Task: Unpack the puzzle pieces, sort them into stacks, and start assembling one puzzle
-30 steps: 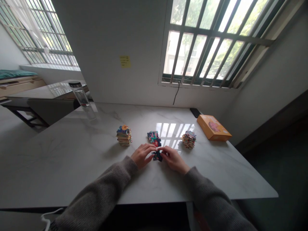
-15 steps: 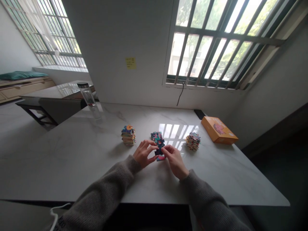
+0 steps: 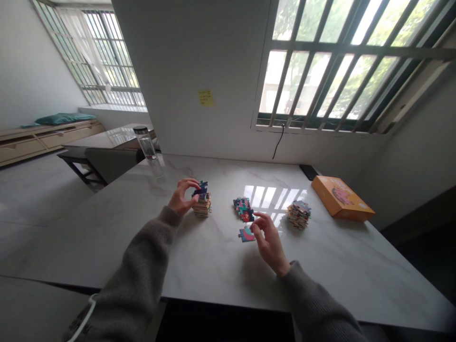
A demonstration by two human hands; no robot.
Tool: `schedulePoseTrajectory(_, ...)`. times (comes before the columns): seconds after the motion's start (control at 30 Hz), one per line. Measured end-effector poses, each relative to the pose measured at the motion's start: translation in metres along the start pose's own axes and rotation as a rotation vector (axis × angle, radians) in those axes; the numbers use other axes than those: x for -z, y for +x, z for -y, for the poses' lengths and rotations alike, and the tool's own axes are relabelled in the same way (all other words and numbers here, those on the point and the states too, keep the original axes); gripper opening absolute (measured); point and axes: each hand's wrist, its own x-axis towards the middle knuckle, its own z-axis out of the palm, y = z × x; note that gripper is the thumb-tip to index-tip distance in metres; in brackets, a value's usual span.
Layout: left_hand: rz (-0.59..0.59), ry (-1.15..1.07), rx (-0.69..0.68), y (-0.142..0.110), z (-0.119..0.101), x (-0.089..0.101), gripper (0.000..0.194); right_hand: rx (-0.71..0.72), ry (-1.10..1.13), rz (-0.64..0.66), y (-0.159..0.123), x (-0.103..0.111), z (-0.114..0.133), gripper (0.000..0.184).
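My left hand (image 3: 181,197) is closed at the left stack of puzzle pieces (image 3: 202,208), pinching a dark blue puzzle piece (image 3: 202,187) at its top. Whether that piece rests on the stack is hard to tell. Over the middle of the table, my right hand (image 3: 270,242) holds nothing, its thumb and index finger apart. Its fingertips are beside a small joined group of colourful pieces (image 3: 243,208). Just below that group lies a single teal and pink piece (image 3: 245,234), its right edge close to my right fingers.
Another stack of puzzle pieces (image 3: 298,213) stands to the right. Beyond it are an orange box (image 3: 342,198) and a black phone (image 3: 308,172). A clear bottle with a dark lid (image 3: 145,143) stands at the back left, near the wall.
My left hand has moved left from the middle to the left stack, with a dark piece in its fingers. My right hand has let go and drawn slightly right. The view has shifted left.
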Motion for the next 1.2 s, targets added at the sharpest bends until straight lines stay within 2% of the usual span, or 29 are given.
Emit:
schedulePoseTrajectory(0.07,0.023,0.003,0.03,-0.001,0.016,0.0,0.016,0.019,-0.011,0.001,0.0,0.0,0.0,0.024)
schedulePoseTrajectory(0.17,0.028,-0.005,0.083,-0.004,0.027,-0.002,0.018,0.038,-0.021,0.004,0.0,0.0,0.001,0.024)
schedulePoseTrajectory(0.63,0.083,-0.019,0.121,-0.005,0.022,-0.006,0.021,0.1,-0.061,0.001,0.0,0.002,0.003,0.026)
schedulePoseTrajectory(0.77,0.081,-0.003,0.101,-0.006,0.023,-0.006,0.021,0.131,-0.148,-0.019,0.005,0.015,-0.003,0.023)
schedulePoseTrajectory(0.87,-0.045,0.134,0.003,-0.007,0.013,-0.006,0.022,0.15,-0.301,0.05,0.012,0.032,-0.013,0.023)
schedulePoseTrajectory(0.93,-0.168,0.24,-0.066,-0.007,-0.001,-0.008,0.019,0.173,-0.427,0.187,0.015,0.04,-0.021,0.027)
schedulePoseTrajectory(1.0,-0.24,0.287,-0.139,-0.009,-0.018,-0.012,0.014,0.169,-0.538,0.317,0.015,0.044,-0.027,0.034)
schedulePoseTrajectory(1.1,-0.218,0.241,-0.294,-0.017,-0.046,-0.027,0.01,0.093,-0.66,0.435,0.012,0.04,-0.029,0.043)
schedulePoseTrajectory(1.2,-0.081,0.15,-0.426,-0.032,-0.067,-0.053,0.017,0.043,-0.715,0.496,0.011,0.036,-0.025,0.034)
